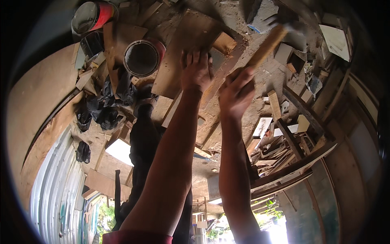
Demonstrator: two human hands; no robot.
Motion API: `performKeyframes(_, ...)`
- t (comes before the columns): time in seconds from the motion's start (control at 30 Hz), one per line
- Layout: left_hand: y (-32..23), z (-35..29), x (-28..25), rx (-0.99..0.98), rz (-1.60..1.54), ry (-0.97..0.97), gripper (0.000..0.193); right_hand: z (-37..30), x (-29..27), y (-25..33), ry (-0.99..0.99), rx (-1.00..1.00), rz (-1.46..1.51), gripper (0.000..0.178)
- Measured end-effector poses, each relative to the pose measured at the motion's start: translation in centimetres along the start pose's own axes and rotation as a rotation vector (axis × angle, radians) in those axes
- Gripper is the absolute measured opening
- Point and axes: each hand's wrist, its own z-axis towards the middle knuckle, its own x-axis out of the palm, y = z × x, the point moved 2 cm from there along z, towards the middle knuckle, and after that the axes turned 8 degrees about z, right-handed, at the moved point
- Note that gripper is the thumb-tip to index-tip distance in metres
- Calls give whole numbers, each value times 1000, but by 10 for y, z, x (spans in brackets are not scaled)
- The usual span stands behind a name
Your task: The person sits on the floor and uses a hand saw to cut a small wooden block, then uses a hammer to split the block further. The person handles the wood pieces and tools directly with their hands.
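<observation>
My right hand [237, 90] is wrapped round the wooden handle of a hammer [266, 46]. The hammer is raised toward the upper right, its head smeared by motion. My left hand [196, 72] rests palm down on a flat brown wooden board [174, 57], its fingers stretched forward over the surface. Just beyond those fingertips, a small light wood block [224, 43] sits on the board's right part. Whether a nail stands there cannot be made out.
Left of the board stands an open round can [141, 59], with a red-sided can [91, 17] farther off. Black plastic bags [106, 103] lie at the left. Wood offcuts [280, 154] pile up at the right beside a long timber beam [294, 166].
</observation>
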Motion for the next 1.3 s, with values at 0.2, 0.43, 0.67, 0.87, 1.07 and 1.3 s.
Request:
performKeyframes(0.2,4,12,9,10,-45,-110,38,-58,6,-57,62,-242,-317,49)
performKeyframes(0.43,-1,3,-1,29,-47,-93,39,7,5,-5,89,69,35,47)
performKeyframes(0.67,3,1,7,-11,3,-52,38,-19,5,-54,88,-208,-296,50)
performKeyframes(0.87,-3,5,0,20,-40,-98,40,-19,2,-44,-60,-190,-201,51)
performKeyframes(1.07,0,-3,4,-3,-7,-52,41,-19,-3,-44,62,41,-100,55)
performKeyframes(1.3,-7,2,-4,17,-65,-107,42,-47,1,-91,45,-60,-463,42)
